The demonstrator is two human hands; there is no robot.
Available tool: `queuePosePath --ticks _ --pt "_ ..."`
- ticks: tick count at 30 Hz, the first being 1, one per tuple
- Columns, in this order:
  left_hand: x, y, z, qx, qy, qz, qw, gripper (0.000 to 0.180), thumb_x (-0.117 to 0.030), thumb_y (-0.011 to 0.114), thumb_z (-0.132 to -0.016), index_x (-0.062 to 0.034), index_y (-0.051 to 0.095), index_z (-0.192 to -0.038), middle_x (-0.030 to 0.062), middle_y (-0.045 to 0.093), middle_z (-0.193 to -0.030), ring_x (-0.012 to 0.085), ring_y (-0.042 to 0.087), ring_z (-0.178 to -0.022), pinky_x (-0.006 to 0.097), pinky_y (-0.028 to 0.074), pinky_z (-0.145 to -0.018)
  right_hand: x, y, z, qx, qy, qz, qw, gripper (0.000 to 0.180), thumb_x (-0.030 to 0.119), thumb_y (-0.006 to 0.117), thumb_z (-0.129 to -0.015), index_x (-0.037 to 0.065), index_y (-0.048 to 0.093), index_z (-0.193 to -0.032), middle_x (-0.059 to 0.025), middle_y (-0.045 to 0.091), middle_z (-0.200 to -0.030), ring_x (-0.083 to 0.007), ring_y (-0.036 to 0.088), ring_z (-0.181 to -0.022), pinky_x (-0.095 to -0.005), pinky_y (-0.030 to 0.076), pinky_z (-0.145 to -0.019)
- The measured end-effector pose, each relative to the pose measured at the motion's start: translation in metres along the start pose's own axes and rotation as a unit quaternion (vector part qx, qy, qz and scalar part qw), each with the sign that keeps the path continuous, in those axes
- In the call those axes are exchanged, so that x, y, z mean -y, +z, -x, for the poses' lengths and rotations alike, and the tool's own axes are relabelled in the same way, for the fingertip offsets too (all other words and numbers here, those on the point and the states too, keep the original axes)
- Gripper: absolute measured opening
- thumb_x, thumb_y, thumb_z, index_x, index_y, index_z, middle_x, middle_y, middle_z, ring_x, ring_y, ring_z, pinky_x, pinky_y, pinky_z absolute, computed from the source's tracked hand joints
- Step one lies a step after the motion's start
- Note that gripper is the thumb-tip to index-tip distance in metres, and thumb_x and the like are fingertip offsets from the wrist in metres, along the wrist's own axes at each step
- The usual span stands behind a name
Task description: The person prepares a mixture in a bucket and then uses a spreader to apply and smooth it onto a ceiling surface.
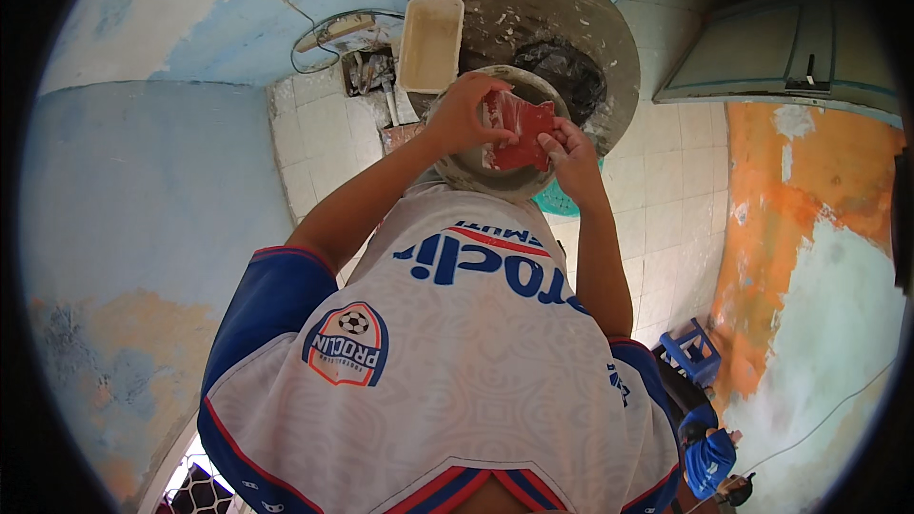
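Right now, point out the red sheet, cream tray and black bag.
Red sheet (528, 124), head view: its middle.
Cream tray (431, 45), head view: bare inside bottom.
Black bag (569, 74), head view: crumpled middle.

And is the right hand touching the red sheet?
Touching. The head view shows the right hand pinching the red sheet at its right edge.

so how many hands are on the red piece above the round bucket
2: the left hand holds the red piece at its left side, the right hand at its right edge. Some fingers may be hidden behind it.
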State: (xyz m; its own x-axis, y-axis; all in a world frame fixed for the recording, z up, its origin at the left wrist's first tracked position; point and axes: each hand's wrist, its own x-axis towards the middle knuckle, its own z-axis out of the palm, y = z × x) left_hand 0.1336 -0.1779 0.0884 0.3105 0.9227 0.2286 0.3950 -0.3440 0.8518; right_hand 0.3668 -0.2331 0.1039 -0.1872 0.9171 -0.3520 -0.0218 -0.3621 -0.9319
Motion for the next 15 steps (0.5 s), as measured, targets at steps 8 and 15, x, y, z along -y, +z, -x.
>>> queuePosePath --ticks 8,15 --pt "0.015 0.005 0.0 -0.044 -0.064 -0.067 0.995 0.057 -0.042 0.091 -0.064 -0.0075 0.068 -0.104 0.0083 0.068 -0.112 0.0319 0.058 -0.112 0.045 0.046 -0.096 0.006 0.009 -0.006 0.02 -0.012 0.007 1.0 0.024 0.005 0.058 -0.1 -0.001 0.06 -0.122 -0.0064 0.071 -0.103 -0.0089 0.064 -0.091 -0.0254 0.052 -0.081" --pt "0.019 0.003 0.013 -0.038 0.05 -0.076 0.995 0.046 -0.034 0.09 -0.069 -0.0077 0.072 -0.102 0.008 0.069 -0.11 0.0301 0.057 -0.111 0.042 0.047 -0.096 0.0 0.002 0.002 0.024 0.009 0.023 0.999 0.023 0.005 0.058 -0.101 -0.002 0.059 -0.122 -0.0067 0.071 -0.107 -0.0096 0.065 -0.095 -0.0241 0.051 -0.086"
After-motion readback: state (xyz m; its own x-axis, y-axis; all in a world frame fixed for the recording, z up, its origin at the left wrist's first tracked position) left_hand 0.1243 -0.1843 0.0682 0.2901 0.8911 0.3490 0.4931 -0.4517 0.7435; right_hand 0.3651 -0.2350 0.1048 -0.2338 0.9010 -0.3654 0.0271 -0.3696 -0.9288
